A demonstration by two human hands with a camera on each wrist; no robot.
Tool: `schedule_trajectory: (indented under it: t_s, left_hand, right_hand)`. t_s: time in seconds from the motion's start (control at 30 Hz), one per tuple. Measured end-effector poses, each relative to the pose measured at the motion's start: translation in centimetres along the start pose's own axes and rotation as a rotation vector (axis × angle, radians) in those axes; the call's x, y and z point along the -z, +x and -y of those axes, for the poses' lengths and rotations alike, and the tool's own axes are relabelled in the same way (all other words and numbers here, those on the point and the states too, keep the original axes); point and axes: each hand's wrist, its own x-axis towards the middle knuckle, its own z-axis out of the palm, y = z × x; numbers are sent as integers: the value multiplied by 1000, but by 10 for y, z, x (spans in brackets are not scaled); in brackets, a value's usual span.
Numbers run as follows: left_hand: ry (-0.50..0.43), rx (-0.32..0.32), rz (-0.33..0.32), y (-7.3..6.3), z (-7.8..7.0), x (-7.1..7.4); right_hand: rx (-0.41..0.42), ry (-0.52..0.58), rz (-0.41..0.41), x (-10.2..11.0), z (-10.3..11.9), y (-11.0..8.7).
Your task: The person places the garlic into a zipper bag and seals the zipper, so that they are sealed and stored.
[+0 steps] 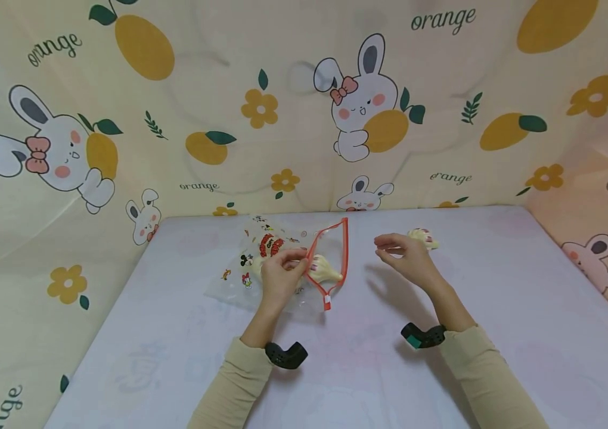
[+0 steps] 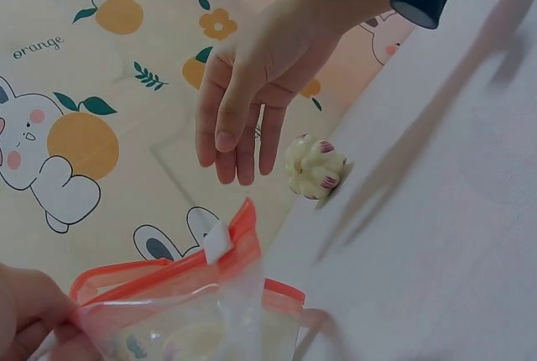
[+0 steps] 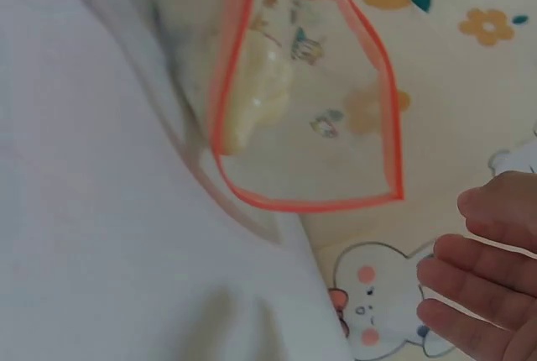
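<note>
My left hand (image 1: 284, 274) pinches the red-edged rim of a clear zip bag (image 1: 250, 292) printed with cartoon figures. The bag's mouth gapes toward the right, with a white slider (image 2: 217, 242) at one end of its red zip. Inside lies a cream garlic bulb (image 1: 323, 269) with purple streaks, near the mouth; prints partly hide what is deeper in. To the right of the bag, my right hand (image 1: 408, 259) hovers over the table, fingers loosely bent and holding nothing. Just behind it, a second garlic bulb (image 1: 423, 237) rests on the table, apart from the fingers in the left wrist view.
A white cloth covers the table (image 1: 175, 357). Behind it and at the sides hangs a cream curtain (image 1: 293, 143) printed with rabbits and oranges. A black band with a camera sits on each wrist.
</note>
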Motion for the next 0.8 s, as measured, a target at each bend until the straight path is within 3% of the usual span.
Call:
schedule_trajectory:
  t_s: [0.33, 0.63, 0.8]
  left_hand:
    - [-50, -3, 7, 0, 0, 0]
    - [-15, 4, 10, -1, 0, 0]
    - [-13, -2, 9, -1, 1, -1]
  right_hand:
    - [28, 14, -89, 13, -10, 1]
    - [-17, 30, -139, 26, -28, 2]
    - [-42, 41, -154, 32, -27, -1]
